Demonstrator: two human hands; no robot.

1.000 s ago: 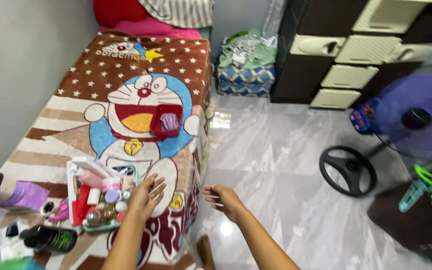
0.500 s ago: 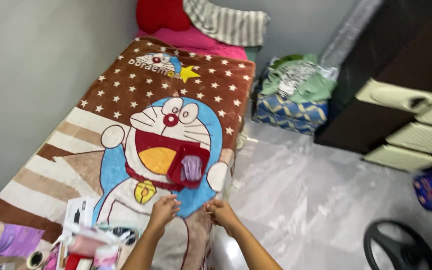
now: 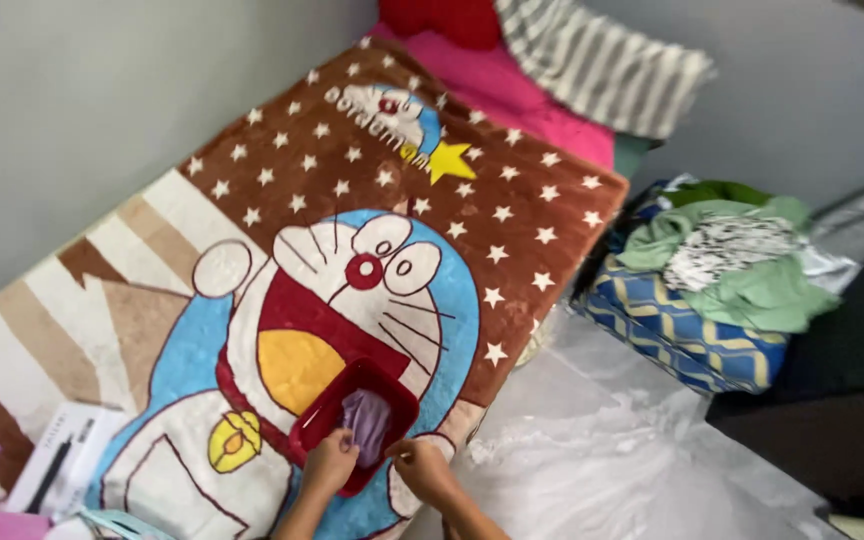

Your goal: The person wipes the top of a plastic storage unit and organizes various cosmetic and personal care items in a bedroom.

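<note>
tray: red tray (image 3: 324, 408), shallow, rectangular, a purple cloth (image 3: 365, 420) inside; on the cartoon blanket (image 3: 282, 240) near the bed's edge
left hand (image 3: 329, 462): fingers curled on the tray's near rim
right hand (image 3: 420, 468): fingers bent at the tray's corner; grip unclear
box: white box (image 3: 60, 462), flat, lower left

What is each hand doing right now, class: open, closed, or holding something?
Left hand: curled on the near rim of the red tray, apparently gripping it.
Right hand: at the tray's near right corner; grip cannot be told.
</note>
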